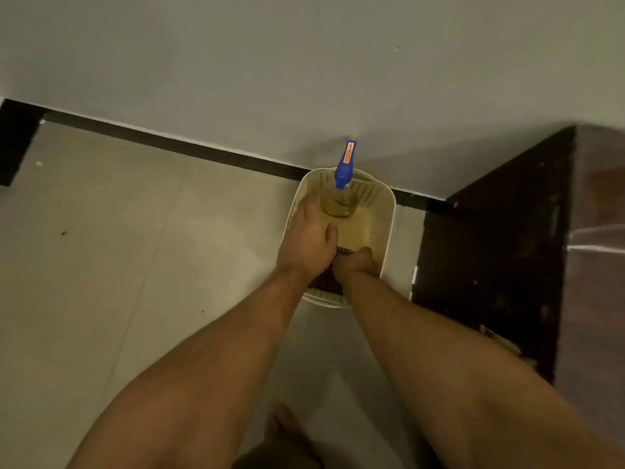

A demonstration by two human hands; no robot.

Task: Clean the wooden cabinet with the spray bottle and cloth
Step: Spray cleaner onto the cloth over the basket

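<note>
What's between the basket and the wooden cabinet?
Head view: only a narrow strip of bare floor tile separates the basket from the wooden cabinet; they don't touch.
</note>
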